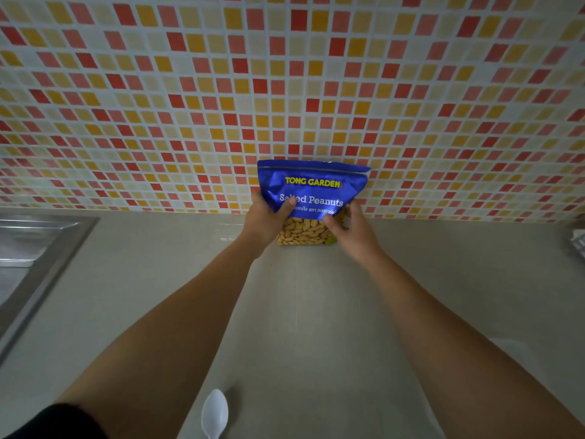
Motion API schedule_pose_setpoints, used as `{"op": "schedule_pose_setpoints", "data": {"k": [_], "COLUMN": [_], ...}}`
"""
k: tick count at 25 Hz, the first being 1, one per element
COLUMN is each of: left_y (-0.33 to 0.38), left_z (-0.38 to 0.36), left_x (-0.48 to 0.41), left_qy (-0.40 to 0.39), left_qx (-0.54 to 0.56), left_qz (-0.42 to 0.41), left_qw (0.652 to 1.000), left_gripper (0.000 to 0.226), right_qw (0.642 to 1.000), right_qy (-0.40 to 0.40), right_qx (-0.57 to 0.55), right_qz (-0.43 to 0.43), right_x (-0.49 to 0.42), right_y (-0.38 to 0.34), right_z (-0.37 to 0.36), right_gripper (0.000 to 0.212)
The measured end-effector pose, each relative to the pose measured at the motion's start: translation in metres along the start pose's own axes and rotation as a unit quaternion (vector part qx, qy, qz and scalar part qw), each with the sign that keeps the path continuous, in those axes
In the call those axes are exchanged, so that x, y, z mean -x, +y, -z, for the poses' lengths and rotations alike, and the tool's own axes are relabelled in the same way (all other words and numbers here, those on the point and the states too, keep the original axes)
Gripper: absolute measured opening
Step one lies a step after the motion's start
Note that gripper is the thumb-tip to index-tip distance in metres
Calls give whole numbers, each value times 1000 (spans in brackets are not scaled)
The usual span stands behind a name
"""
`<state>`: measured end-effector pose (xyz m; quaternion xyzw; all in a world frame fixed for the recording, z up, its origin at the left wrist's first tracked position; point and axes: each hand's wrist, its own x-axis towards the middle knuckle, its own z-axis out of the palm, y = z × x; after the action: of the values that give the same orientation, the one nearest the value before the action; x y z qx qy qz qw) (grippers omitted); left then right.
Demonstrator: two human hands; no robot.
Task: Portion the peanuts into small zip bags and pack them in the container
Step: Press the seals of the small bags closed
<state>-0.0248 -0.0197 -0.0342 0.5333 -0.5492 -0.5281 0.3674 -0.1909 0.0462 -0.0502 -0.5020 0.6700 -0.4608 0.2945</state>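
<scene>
A blue bag of salted peanuts [311, 188] stands upright on the beige counter, leaning against the tiled wall at the far side. Its lower part is clear and shows the peanuts [302, 232]. My left hand [266, 217] grips the bag's left side, thumb across the front. My right hand [351, 226] grips its lower right side, thumb on the front. The bag's top is closed and slightly crumpled. A white plastic spoon [215, 413] lies on the counter close to me, between my forearms. I see no zip bags or container.
A steel sink [34, 248] takes up the left edge of the counter [316, 312]. Something silvery and crumpled [577, 242] shows at the far right edge. The mosaic-tiled wall [285, 90] rises right behind the bag.
</scene>
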Motion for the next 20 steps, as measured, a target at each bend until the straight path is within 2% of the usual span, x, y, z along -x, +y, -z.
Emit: {"op": "schedule_pose_setpoints", "data": {"k": [6, 9, 11, 15, 17, 20], "left_y": [5, 15, 21, 17, -2, -37], "left_z": [-6, 2, 14, 41, 50, 59], "left_x": [12, 25, 44, 123, 178, 258], "left_qy": [17, 5, -2, 3, -28, -98], "left_qx": [-18, -50, -101, -178, -206, -299], "left_qz": [7, 45, 65, 46, 22, -12], "left_qw": [1000, 998, 993, 983, 978, 949], "left_gripper": [57, 75, 81, 65, 53, 41], "right_qw": [995, 991, 987, 973, 967, 942], "right_qy": [-48, -69, -68, -77, -117, -202], "right_qx": [76, 104, 143, 219, 222, 263], "right_qz": [-37, -41, -29, 14, 42, 56], "right_x": [-1, 9, 32, 115, 168, 237], "right_y": [-2, -13, -26, -48, -45, -28], "right_z": [-1, 7, 18, 31, 29, 21], "right_gripper": [64, 68, 63, 48, 37, 31]}}
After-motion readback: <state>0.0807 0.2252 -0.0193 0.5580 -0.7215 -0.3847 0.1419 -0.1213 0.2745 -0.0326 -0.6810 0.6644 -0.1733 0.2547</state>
